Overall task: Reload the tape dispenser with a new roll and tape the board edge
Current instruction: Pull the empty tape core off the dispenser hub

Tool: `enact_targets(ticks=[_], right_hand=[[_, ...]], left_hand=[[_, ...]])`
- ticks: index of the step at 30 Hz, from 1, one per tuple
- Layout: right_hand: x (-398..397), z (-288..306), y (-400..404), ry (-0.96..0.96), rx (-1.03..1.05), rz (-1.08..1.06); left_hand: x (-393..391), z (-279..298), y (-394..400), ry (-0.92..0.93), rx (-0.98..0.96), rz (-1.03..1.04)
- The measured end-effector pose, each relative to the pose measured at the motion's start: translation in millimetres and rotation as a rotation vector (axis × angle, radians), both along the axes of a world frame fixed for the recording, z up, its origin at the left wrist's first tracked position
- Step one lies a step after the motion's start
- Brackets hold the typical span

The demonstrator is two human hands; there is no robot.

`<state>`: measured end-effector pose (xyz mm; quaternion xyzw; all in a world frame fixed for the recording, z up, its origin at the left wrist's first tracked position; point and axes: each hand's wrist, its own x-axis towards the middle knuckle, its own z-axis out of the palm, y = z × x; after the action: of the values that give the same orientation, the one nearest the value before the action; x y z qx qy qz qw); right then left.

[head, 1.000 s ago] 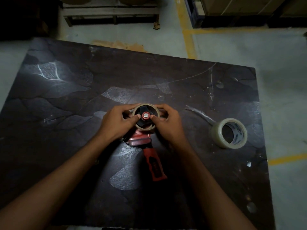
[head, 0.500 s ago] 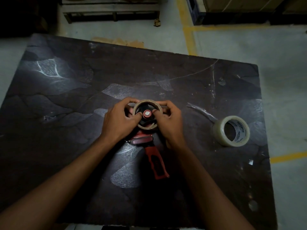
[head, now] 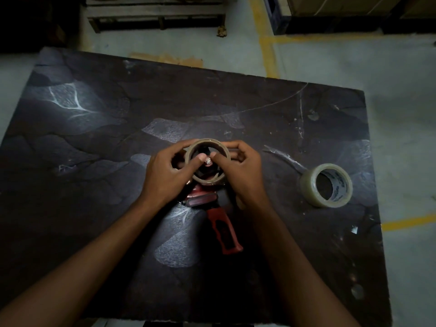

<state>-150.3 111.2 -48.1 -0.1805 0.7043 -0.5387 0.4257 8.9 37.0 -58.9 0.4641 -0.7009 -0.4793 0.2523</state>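
Note:
A red tape dispenser [head: 221, 223] lies on the dark board [head: 94, 161], handle pointing toward me. A bare brown cardboard core [head: 207, 180] sits around its spindle. My left hand [head: 165, 175] grips the core's left side and my right hand [head: 243, 168] its right side, both thumbs pressing near the hub's metal bolt [head: 207, 161]. The core looks raised off the hub and tilted. A full roll of clear tape [head: 326, 185] stands on its side on the board at the right, a loose strip [head: 283, 156] trailing from it.
The board's right edge [head: 375, 208] and far edge border grey concrete floor with yellow lines [head: 269, 50]. A wooden pallet [head: 155, 13] and stacked boxes [head: 330, 10] stand beyond the far edge. Small tape scraps [head: 354, 230] lie near the right edge.
Both hands have lifted the cardboard core upward off the hub, and the thumbs have closed in over the bolt. The dispenser and the clear roll stay where they were.

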Motion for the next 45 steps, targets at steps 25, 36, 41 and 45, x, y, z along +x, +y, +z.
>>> enact_targets(ticks=[25, 36, 41, 45], right_hand=[[-4.4, 2.4, 64.3, 0.864, 0.337, 0.352], [-6.3, 4.6, 96.9, 0.978, 0.454, 0.386], [-4.2, 2.9, 99.4, 0.977, 0.433, 0.363], [-14.3, 10.1, 116.1, 0.932, 0.195, 0.094]], left_hand=[[38.7, -13.5, -23.5, -0.070, -0.125, -0.197], [32.7, -9.6, -26.9, -0.053, -0.108, -0.208], [23.5, -6.6, -32.3, -0.067, -0.097, -0.271], [21.1, -7.1, -32.7, -0.067, -0.101, -0.298]])
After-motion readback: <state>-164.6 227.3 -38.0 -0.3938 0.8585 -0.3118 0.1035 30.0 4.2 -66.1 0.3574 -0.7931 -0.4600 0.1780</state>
